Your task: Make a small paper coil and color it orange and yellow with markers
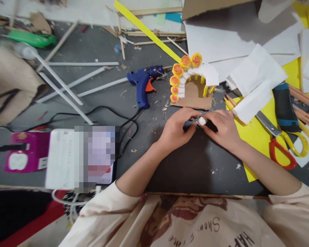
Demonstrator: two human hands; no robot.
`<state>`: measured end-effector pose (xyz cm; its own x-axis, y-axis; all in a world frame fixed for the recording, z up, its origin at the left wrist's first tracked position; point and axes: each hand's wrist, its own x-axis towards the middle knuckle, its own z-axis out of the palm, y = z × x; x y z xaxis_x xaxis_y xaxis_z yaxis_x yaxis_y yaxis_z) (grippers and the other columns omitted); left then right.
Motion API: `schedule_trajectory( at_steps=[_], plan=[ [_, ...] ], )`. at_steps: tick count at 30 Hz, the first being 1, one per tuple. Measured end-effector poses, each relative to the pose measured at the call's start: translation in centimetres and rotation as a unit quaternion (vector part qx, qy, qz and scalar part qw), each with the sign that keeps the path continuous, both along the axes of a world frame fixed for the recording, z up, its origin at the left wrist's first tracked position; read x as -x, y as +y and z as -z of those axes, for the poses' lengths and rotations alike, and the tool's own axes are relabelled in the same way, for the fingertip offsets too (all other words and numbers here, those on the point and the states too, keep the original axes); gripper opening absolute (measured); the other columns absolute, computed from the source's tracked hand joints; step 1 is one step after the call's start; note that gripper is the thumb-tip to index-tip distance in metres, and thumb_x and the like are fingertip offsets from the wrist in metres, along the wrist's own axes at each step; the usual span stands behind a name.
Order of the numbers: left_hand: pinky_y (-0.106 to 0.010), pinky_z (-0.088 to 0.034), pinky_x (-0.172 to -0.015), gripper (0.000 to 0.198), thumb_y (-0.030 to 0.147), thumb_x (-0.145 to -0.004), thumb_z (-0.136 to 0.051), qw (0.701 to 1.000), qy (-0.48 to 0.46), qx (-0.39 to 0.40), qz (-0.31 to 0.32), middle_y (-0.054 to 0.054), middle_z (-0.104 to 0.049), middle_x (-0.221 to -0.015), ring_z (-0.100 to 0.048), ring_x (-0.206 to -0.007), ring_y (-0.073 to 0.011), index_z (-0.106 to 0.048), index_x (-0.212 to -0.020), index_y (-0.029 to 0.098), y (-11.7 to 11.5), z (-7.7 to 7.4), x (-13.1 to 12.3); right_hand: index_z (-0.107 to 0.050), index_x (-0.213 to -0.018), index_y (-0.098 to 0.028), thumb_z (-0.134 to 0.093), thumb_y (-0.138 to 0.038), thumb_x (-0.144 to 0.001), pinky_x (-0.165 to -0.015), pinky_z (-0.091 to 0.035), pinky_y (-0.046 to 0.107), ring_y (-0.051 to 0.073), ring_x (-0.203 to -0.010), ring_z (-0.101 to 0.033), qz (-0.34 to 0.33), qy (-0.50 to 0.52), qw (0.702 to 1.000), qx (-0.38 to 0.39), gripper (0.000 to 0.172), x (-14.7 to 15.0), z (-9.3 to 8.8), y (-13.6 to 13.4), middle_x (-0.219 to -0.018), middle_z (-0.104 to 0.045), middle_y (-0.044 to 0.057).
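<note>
While reaching over the dark gray desk (185, 171), gripping a small white piece (202, 120) just right of the frame's center. Clasping it between thumb and fingers, from one side with the left hand (179, 127) and from the other with the right hand (222, 128), covering all but a pale end. Cannot tell whether rolled or folded. Directly above the hands, seeing a cardboard base (194, 94) close by, topped with a white arch (212, 73) and a curved row of yellow-and-orange paper flowers (177, 69). Left of that, spotting a blue glue gun (142, 82) on its side, with its nozzle pointed right toward the flowers and its black cord (128, 120) running down and left. Farther out, noting several white sticks (84, 64) at the left and a green object (31, 38) at the upper left, too blurred to name. At the top center, finding a yellow strip (146, 31) slanted across thin wooden sticks (172, 34). At the lower left, seeing a magenta device (39, 147), a white box (60, 157) and a phone (101, 154) with a pixelated screen, set side by side. At the right, noting loose white paper (256, 70), a yellow sheet (260, 144) and, lying partly over it, scissors (271, 128) with red and yellow handle loops, near a blue-and-black tool (285, 106).
</note>
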<state>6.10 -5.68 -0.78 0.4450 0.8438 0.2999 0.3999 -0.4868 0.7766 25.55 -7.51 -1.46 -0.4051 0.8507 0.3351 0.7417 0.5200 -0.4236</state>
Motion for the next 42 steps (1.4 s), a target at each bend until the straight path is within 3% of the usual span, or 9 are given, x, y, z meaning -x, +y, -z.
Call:
schedule_trajectory(
  at_steps=[7,13,23,30,38,42],
  plan=[
    [-0.033,-0.052,-0.085,0.018,0.011,-0.086,-0.054,0.999,0.035,-0.028,0.012,-0.006,-0.072,-0.099,-0.066,-0.094,-0.0182,-0.064,-0.100,0.017,0.21,0.63,0.18,-0.066,-0.105,-0.018,-0.056,-0.037,-0.094,-0.076,-0.041,0.035,0.022,-0.089,-0.062,-0.013,0.005,1.000,0.000,0.024,-0.11,-0.05,0.39,-0.097,-0.074,0.007],
    [-0.029,-0.049,-0.076,0.013,0.009,-0.081,-0.057,0.999,0.044,-0.024,0.004,-0.003,-0.069,-0.087,-0.063,-0.084,-0.0167,-0.061,-0.091,0.018,0.34,0.80,0.30,-0.066,-0.106,-0.017,-0.055,-0.028,-0.093,-0.076,-0.043,0.035,0.022,-0.091,-0.063,-0.023,0.007,1.000,0.001,0.020,-0.06,-0.15,0.35,-0.099,-0.074,0.007],
    [-0.026,-0.046,-0.071,0.009,0.009,-0.082,-0.055,0.999,0.047,-0.021,0.003,0.000,-0.064,-0.077,-0.059,-0.072,-0.0134,-0.057,-0.085,0.017,0.28,0.48,0.37,-0.067,-0.117,-0.021,-0.052,-0.023,-0.093,-0.079,-0.047,0.038,0.022,-0.091,-0.058,-0.038,0.043,0.998,0.039,0.028,-0.35,0.30,0.55,-0.098,-0.067,0.008],
    [-0.028,-0.048,-0.079,0.014,0.010,-0.089,-0.049,0.998,0.041,-0.034,0.014,-0.006,-0.068,-0.096,-0.062,-0.090,-0.0165,-0.058,-0.097,0.017,0.38,0.72,0.11,-0.063,-0.123,-0.020,-0.053,-0.023,-0.092,-0.080,-0.048,0.041,0.024,-0.093,-0.058,-0.045,0.042,0.996,0.061,0.033,-0.41,0.48,0.79,-0.099,-0.066,0.009],
    [-0.028,-0.047,-0.077,0.008,0.016,-0.092,-0.052,0.999,0.034,-0.032,0.009,-0.004,-0.069,-0.091,-0.063,-0.087,-0.0160,-0.060,-0.094,0.017,0.46,0.97,0.07,-0.067,-0.117,-0.013,-0.054,-0.025,-0.093,-0.076,-0.048,0.039,0.025,-0.089,-0.058,-0.038,0.030,0.998,0.030,0.030,-0.11,0.42,0.76,-0.095,-0.067,0.011],
    [-0.027,-0.046,-0.076,0.009,0.014,-0.090,-0.053,0.999,0.036,-0.025,0.005,-0.004,-0.068,-0.089,-0.063,-0.084,-0.0152,-0.060,-0.094,0.017,0.33,0.86,-0.01,-0.067,-0.115,-0.015,-0.054,-0.026,-0.092,-0.076,-0.047,0.039,0.025,-0.090,-0.058,-0.026,0.014,0.999,0.031,0.029,0.01,0.31,0.74,-0.096,-0.067,0.010]
  ],
)
